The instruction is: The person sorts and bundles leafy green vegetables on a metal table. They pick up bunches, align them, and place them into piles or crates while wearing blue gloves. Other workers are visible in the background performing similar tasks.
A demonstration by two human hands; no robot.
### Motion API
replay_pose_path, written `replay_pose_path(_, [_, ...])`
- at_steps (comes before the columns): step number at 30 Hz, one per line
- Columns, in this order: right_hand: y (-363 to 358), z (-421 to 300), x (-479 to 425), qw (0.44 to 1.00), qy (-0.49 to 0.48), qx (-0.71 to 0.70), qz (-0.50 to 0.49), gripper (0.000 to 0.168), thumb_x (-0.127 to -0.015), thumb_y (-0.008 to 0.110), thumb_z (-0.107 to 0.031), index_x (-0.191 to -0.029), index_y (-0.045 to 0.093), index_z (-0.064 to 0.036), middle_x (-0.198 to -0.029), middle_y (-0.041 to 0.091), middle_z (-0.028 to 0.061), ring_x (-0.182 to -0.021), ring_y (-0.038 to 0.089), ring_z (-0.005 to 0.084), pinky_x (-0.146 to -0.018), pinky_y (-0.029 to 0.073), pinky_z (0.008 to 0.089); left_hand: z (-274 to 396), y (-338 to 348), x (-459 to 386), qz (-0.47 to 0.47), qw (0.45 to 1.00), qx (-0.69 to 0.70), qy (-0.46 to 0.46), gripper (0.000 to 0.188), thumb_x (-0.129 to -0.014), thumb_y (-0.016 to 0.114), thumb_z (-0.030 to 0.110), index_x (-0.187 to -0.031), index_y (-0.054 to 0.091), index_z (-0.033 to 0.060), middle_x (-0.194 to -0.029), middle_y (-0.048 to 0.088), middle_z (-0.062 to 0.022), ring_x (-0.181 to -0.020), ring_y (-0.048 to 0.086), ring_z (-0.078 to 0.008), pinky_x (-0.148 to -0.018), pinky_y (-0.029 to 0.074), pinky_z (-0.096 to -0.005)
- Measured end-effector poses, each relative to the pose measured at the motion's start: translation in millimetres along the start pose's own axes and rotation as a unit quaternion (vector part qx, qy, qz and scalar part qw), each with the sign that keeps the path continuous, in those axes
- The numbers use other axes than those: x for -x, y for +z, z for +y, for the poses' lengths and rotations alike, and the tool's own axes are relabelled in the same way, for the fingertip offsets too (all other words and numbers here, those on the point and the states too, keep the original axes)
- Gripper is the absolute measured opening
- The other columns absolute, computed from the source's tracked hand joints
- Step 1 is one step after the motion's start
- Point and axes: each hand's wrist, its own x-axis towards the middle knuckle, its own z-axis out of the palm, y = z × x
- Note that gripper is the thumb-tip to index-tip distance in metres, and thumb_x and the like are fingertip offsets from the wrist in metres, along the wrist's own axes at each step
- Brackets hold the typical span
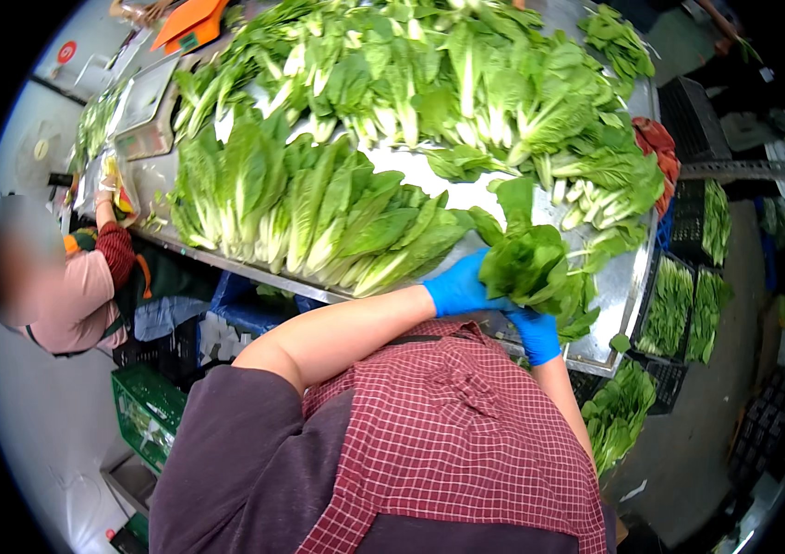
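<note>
Both my hands wear blue gloves and meet at the table's near edge, right of centre. My left hand (460, 285) is closed around a bunch of dark leafy greens (525, 266). Below the same bunch is my right hand (534, 336), its fingers partly hidden under the leaves. To the left of my hands, a row of romaine-like lettuce heads (316, 215) lies with pale stems towards me. A large pile of leafy greens (462, 76) covers the far side of the metal table (617, 322). Small pale-stemmed bunches (590, 194) lie near the right edge.
A co-worker (74, 277) stands at the left, a hand on a bag near a weighing scale (146, 107). An orange tray (188, 24) lies beyond. Black crates of greens (669, 308) stand right of the table, a red cloth (657, 156) hangs at its edge, and a green crate (146, 408) sits lower left.
</note>
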Motion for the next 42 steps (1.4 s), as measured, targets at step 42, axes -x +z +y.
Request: replay_pose_path(42, [71,-110,21,0.955,0.089,-0.034,-0.28,0.06,-0.068,0.074,-0.007,-0.121,0.047,0.001,-0.112,0.057,0.0103,-0.101,0.055,0.0184,-0.089,0.044,0.0325,104,24,90,0.307,0.929,0.186,0.092,0.071,-0.065,0.077,0.004,-0.128,0.045,0.0014,-0.122,0.054,-0.007,-0.109,0.05,-0.0166,-0.097,0.039,-0.0319])
